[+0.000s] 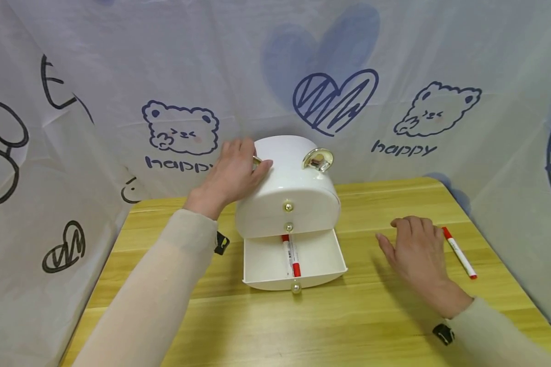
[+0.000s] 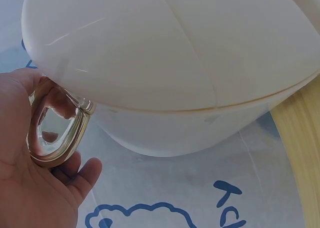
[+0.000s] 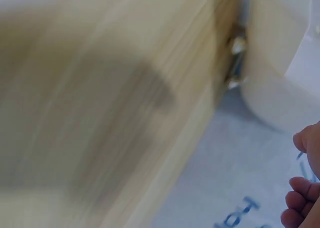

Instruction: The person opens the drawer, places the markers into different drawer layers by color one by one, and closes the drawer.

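A white rounded storage box (image 1: 284,176) stands at the back of the table, with gold ear-shaped handles on top and small round knobs on its front. Its lower drawer (image 1: 261,260) is pulled out. Inside lie what look like two red-and-white markers (image 1: 296,269), side by side. My left hand (image 1: 231,173) grips the left gold handle (image 2: 75,138), its fingers curled round the ring in the left wrist view. Over the table at the right, my right hand (image 1: 420,255) holds nothing, its fingers loosely bent. Just beyond it lies another red-and-white marker (image 1: 460,253).
The wooden table (image 1: 340,326) runs under everything. A pale cloth printed with bears and hearts (image 1: 239,61) hangs behind and at both sides, close to the box's back. The right gold handle (image 1: 319,159) stands up from the box top.
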The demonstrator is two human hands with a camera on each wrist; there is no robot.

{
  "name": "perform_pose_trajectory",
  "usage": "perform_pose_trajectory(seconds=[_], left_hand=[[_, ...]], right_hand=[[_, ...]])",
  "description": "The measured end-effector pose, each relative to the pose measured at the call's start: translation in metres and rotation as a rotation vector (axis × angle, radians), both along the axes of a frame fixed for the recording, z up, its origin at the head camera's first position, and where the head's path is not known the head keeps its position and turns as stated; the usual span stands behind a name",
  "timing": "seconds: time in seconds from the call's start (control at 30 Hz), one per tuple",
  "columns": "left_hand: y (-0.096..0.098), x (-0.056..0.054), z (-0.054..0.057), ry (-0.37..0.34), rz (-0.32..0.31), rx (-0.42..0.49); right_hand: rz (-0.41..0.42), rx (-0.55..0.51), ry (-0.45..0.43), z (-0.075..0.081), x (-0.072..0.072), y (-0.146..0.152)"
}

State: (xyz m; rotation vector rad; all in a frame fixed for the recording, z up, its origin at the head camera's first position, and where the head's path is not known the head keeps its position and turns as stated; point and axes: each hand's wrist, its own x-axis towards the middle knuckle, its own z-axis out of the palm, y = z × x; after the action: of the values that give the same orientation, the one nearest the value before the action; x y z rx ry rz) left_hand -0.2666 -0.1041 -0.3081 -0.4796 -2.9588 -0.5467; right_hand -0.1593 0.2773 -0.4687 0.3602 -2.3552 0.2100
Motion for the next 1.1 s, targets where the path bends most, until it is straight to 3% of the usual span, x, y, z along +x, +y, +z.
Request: perform_pose_trajectory(seconds=[0.23,0.63,0.77,0.93,1.1], left_hand=[[-0.002,0.0,0.0,-0.002,0.004,-0.003],[-0.002,0.002,0.001,0.007,0.0,0.002],[-0.002,0.002,0.001,0.006,-0.003,0.006],[-0.001,0.001,0.001,-0.001,-0.002,0.006],[0.001,0.0,0.0,-0.005,0.0,0.012]], right_hand=[[-0.065,0.055,0.099,-0.011,0.005,0.043],[-0.206,0.102,0.12,-0.018,0.021,0.098],[-0.259,0.045,0.019,-0.028,0.024,0.116],[-0.346,-0.015,-0.255,-0.035,0.028,0.134],[-0.393,-0.015,-0.429,-0.036,0.028,0.143]])
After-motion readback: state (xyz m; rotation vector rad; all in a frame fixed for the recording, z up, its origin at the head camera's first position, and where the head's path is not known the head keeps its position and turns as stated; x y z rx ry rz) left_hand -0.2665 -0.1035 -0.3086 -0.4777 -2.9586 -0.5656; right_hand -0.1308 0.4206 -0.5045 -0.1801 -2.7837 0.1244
